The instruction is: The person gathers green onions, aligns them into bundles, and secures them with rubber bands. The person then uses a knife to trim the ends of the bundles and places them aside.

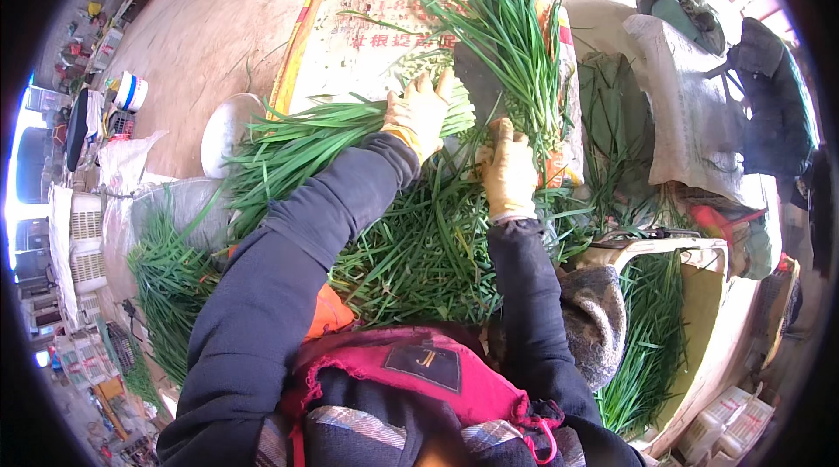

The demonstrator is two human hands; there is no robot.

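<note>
My left hand (416,110), in a pale yellow glove, is closed around a bunch of long green leaves, likely garlic chives (321,129). Their pale stem ends point right and the leaf tips fan out to the left. In a matching glove, my right hand (511,169) has its fingers curled at the lower edge of a dark flat piece (473,77); whether they grip anything is hidden. A second bunch of leaves (518,41) lies just beyond it on a printed woven sack (373,67). Loose leaves (419,257) are heaped below both hands, in front of my body.
A white round container (229,135) stands left of the sack. More leaves (174,283) lie at the lower left, and others fill a crate (645,336) at my right. A white sack (682,93) and dark cloth (770,93) are at the far right.
</note>
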